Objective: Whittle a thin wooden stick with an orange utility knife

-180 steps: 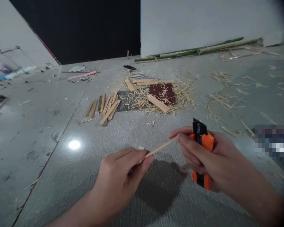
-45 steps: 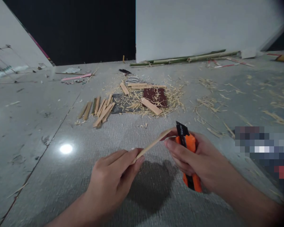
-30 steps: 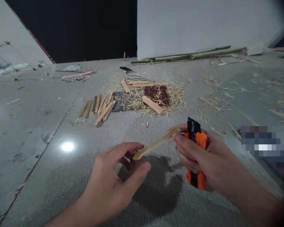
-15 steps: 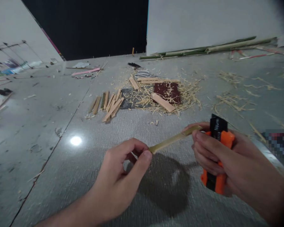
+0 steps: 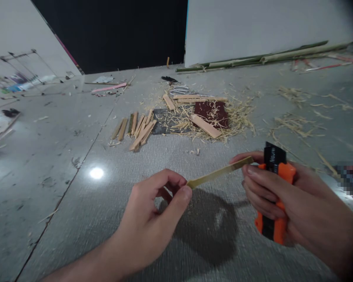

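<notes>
A thin bamboo strip (image 5: 219, 172) spans between my two hands above the grey floor. My left hand (image 5: 153, 219) pinches its near end between thumb and fingertips. My right hand (image 5: 282, 196) is wrapped round an orange and black utility knife (image 5: 272, 192), which stands upright in the fist. The strip's far end rests against the fingers of that hand, beside the knife's black tip. Both hands cast a dark shadow on the floor below.
Ahead lie a row of cut bamboo sticks (image 5: 137, 127), a dark red sheet (image 5: 213, 113) and a grey sheet (image 5: 164, 121) amid pale shavings. Long green bamboo poles (image 5: 261, 58) line the white wall. More shavings (image 5: 294, 121) scatter at right. A pink strip (image 5: 106, 88) lies far left.
My left hand let go of the strip for a moment, then pinched its near end again. The strip has turned over, and both hands have drifted slightly right in view.
</notes>
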### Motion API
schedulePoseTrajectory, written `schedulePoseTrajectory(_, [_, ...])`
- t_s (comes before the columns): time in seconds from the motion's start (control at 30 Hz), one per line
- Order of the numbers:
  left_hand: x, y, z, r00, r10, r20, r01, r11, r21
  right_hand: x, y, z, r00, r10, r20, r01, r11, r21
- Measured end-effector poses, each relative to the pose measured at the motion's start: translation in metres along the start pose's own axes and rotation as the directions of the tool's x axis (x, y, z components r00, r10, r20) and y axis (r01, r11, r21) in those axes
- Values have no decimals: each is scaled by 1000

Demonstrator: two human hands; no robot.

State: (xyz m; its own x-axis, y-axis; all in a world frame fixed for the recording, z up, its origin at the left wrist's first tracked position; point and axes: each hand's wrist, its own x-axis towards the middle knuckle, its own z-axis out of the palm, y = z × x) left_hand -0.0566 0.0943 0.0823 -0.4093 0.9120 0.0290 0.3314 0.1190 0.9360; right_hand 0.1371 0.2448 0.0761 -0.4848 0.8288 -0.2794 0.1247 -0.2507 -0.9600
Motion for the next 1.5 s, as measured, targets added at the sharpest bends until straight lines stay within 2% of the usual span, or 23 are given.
schedulePoseTrajectory(0.23, [1, 2, 0, 1000, 21, -16, -21, 1000, -1, -3, -4, 1, 998, 68, 4, -69, 997, 34])
schedulePoseTrajectory(0.53, [0, 1, 0, 1000, 17, -14, -17, 1000, -12, -5, -5, 1, 996, 85, 11, -85, 995, 42])
schedulePoseTrajectory(1.5, [0, -2, -1, 999, 46, -16, -46, 999, 25, -4, -8, 1, 998, 67, 21, -67, 998, -1])
